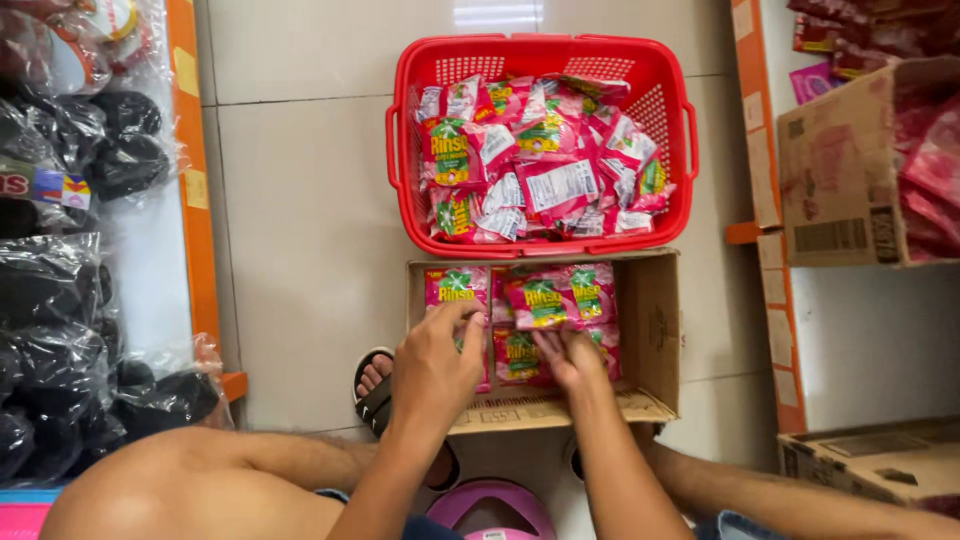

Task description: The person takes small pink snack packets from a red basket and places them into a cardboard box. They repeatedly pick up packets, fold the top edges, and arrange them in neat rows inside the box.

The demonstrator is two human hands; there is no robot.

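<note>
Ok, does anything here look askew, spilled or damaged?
Nothing is spilled. The pink sachets in the red basket lie in a jumbled heap, unlike the neat rows in the cardboard box, where the left hand and right hand rest. The box's front flap looks worn.

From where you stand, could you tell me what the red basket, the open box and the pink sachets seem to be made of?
The red basket looks like moulded plastic: glossy, with perforated lattice walls. The open box looks like corrugated cardboard: matte brown, with creased, folded-out flaps. The pink sachets appear to be thin plastic film: shiny, crinkled, with sealed edges. Both the left hand and the right hand rest on them.
</note>
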